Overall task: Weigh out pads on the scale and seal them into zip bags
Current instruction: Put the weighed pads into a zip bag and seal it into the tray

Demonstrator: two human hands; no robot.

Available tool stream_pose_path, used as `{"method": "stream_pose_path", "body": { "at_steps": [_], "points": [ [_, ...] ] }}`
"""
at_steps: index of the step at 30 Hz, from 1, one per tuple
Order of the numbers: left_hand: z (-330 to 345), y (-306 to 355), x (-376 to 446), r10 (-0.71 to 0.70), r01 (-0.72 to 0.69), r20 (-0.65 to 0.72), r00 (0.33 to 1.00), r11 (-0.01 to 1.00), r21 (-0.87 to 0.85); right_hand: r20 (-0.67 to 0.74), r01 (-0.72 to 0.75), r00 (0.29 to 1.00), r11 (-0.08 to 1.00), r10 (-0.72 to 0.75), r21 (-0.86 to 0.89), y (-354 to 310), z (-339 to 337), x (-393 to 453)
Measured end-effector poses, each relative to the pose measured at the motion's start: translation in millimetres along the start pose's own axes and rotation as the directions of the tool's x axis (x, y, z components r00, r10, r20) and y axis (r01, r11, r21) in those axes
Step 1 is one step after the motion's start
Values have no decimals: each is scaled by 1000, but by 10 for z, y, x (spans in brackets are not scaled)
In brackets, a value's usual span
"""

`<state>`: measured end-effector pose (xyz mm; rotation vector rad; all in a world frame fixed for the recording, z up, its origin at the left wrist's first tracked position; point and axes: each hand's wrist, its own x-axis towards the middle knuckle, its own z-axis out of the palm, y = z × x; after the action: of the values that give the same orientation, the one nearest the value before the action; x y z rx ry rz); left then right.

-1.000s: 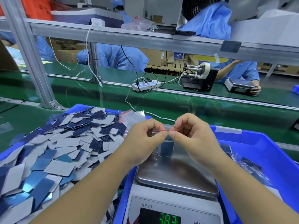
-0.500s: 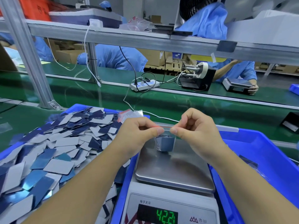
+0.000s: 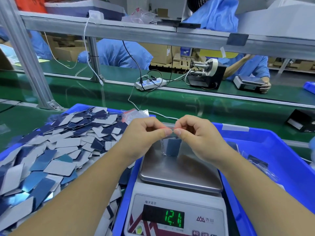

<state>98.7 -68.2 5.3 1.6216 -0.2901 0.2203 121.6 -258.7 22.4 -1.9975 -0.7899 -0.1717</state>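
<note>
A small clear zip bag [image 3: 171, 148] with blue pads inside hangs over the steel pan of the scale [image 3: 180, 172], its bottom edge at or just above the pan. My left hand [image 3: 144, 135] and my right hand [image 3: 197, 133] pinch its red zip strip between thumb and forefinger, thumbs almost touching. The scale's green display [image 3: 173, 218] reads 12.1. A heap of loose blue and grey pads [image 3: 56, 150] fills the blue tray on the left. A stack of empty zip bags [image 3: 136, 114] lies at that heap's far edge.
A blue bin [image 3: 272, 150] on the right holds filled bags [image 3: 255, 160]. A green conveyor belt [image 3: 187, 103] runs behind, with a power strip [image 3: 150, 82] and a tape dispenser [image 3: 207, 72]. People in blue coats work beyond; one holds another scale [image 3: 248, 81].
The scale reading fell from about 38 and 42 to 12.1. My two hands have stayed over the pan pinching the bag's zip, thumbs now closer together.
</note>
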Motion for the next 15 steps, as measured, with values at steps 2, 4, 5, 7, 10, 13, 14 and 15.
{"method": "stream_pose_path", "body": {
  "at_steps": [2, 4, 5, 7, 10, 13, 14, 15],
  "points": [
    [-15, 8, 5, 15, -15, 10, 1000, 999, 28, 23, -11, 1000, 1000, 11, 0, -26, 2, 1],
    [-1, 41, -8, 14, -15, 29, 999, 999, 38, 21, -40, 999, 999, 40, 2, -45, -11, 15],
    [11, 53, -13, 2, -3, 23, 1000, 999, 47, 8, -60, 998, 998, 60, 21, -51, -21, 18],
    [17, 39, -4, -23, 24, -12, 1000, 996, 88, -11, -113, 993, 988, 115, 107, -52, -45, 16],
    [-1, 0, 10, -17, 23, -47, 999, 993, 119, 25, -188, 982, 978, 187, 86, -1, -64, 12],
    [-9, -22, 0, 11, -4, -34, 999, 983, 182, 43, -244, 966, 957, 253, -159, 67, -50, 7],
    [-9, -32, -1, 18, -13, -25, 1000, 979, 203, 23, -233, 969, 939, 247, -254, 86, -49, 14],
    [-10, -40, -2, 22, -17, -21, 1000, 976, 218, -3, -219, 973, 919, 231, -329, 97, -51, 18]
  ]
}}
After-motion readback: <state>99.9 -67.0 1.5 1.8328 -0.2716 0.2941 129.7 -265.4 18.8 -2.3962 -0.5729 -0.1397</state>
